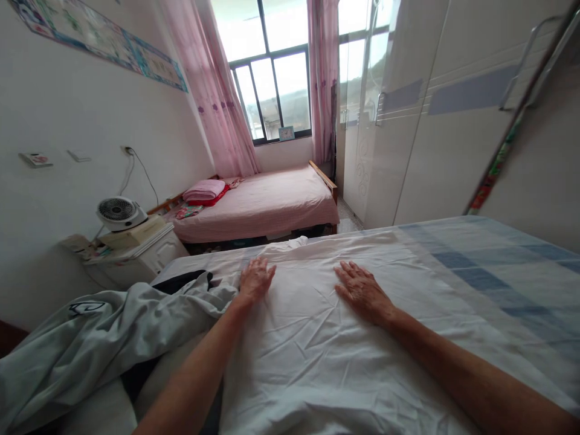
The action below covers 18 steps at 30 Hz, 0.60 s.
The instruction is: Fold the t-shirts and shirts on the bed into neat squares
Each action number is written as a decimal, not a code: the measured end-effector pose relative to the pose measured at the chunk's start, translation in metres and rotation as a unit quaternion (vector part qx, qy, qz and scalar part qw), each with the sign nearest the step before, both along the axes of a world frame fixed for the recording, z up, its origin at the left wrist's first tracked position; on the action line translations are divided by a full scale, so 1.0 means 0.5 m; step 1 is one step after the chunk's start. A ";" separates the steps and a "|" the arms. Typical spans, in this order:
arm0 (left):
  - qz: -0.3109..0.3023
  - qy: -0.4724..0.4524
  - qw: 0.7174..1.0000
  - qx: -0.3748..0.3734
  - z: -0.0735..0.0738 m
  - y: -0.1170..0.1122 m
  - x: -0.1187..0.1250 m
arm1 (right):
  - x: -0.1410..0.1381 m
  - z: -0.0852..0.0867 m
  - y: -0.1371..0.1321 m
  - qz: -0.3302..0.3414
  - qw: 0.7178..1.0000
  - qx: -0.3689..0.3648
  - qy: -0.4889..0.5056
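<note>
A white sheet (pixel 317 338) with blue checks toward the right lies spread and creased over the bed in front of me. My left hand (pixel 256 279) rests flat on it, fingers stretched out, holding nothing. My right hand (pixel 362 293) lies flat on the sheet too, fingers apart, about a hand's width to the right. Just left of my left hand is a crumpled pale grey garment (pixel 113 332) with a dark piece of cloth (pixel 181 282) under it.
A second bed with a pink cover (pixel 267 202) and folded pink and red bedding (pixel 205 190) stands under the window. A white fan (pixel 118 212) sits on a bedside cabinet (pixel 145 257) at the left wall. White wardrobes (pixel 430 139) line the right side.
</note>
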<state>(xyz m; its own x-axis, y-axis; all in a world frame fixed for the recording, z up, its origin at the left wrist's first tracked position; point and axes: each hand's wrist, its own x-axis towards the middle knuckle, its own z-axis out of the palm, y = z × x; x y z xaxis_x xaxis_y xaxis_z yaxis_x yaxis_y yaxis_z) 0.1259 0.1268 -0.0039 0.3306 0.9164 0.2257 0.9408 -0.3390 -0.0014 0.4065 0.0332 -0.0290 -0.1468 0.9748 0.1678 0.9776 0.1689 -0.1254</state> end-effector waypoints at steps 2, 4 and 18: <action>-0.056 -0.003 0.998 0.003 -0.004 -0.024 0.061 | 0.000 -0.001 -0.001 -0.003 1.000 0.006 0.004; -0.162 0.000 0.987 -0.015 -0.015 -0.047 0.128 | 0.000 -0.003 -0.001 -0.002 1.000 0.011 0.004; -0.082 -0.003 0.993 -0.085 0.019 -0.067 -0.021 | 0.010 -0.013 0.005 0.016 1.000 0.020 0.007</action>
<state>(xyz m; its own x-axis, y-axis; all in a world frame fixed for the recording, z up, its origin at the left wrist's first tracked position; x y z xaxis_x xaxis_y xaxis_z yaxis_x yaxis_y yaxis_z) 0.1157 0.0931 0.0056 0.4778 0.8753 0.0745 0.8727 -0.4827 0.0738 0.4113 0.0357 -0.0354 -0.1761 0.9619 0.2094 0.9697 0.2061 -0.1312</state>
